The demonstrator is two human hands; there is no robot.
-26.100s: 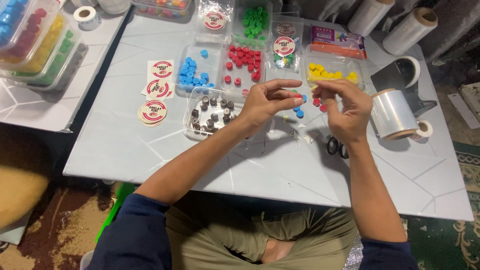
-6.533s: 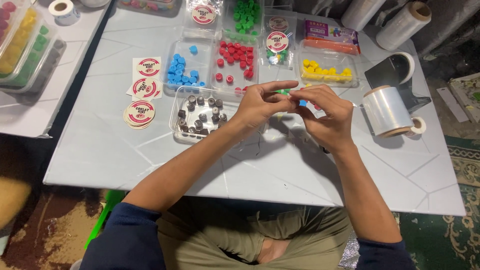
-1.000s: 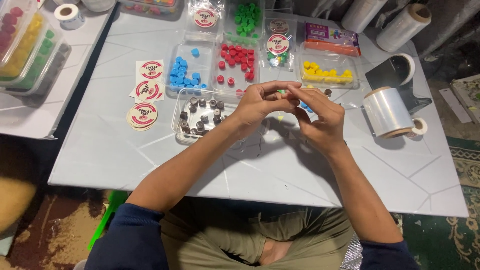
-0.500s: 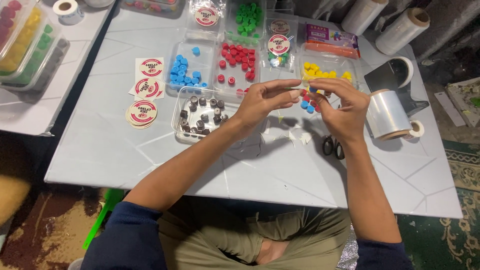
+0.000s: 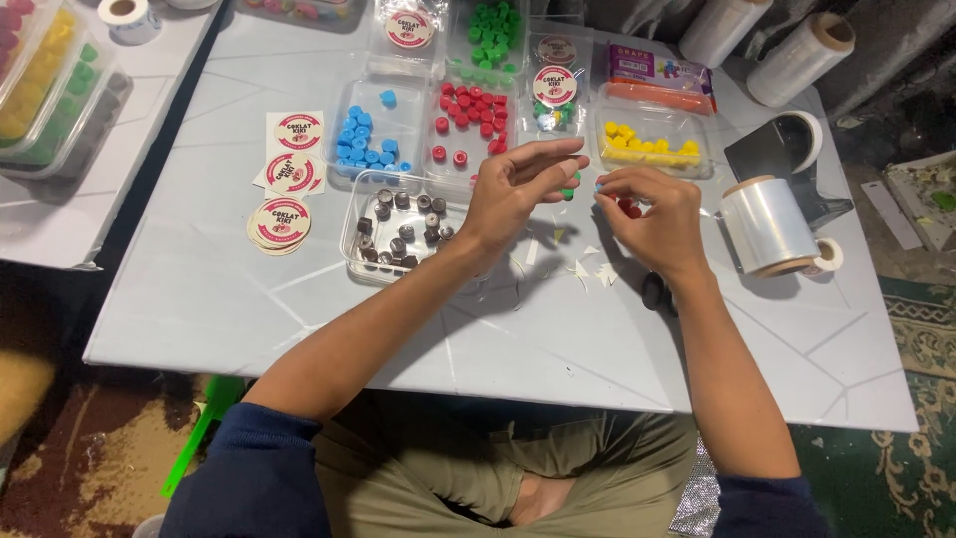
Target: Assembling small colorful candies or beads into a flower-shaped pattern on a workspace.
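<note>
My left hand [image 5: 513,189] hovers over the white table [image 5: 199,299], fingers mostly stretched out, with a small green piece [image 5: 569,186] at its fingertips. My right hand [image 5: 652,219] is just to the right and pinches a small blue piece [image 5: 599,184] between thumb and finger. Red pieces [image 5: 627,208] show under its fingers. Whether clear film joins the pieces between the two hands I cannot tell. A clear tray of brown pieces [image 5: 393,234] lies under my left wrist.
Clear trays of blue [image 5: 373,144], red [image 5: 468,120], green [image 5: 493,35] and yellow pieces [image 5: 647,144] stand behind the hands. Round stickers [image 5: 281,221] lie left. A roll of clear film [image 5: 767,224] and a black dispenser [image 5: 787,149] sit right. Scissors [image 5: 655,292] lie by my right wrist.
My hands have drawn slightly apart. The left fingers have spread open and the right hand has curled lower over the red pieces.
</note>
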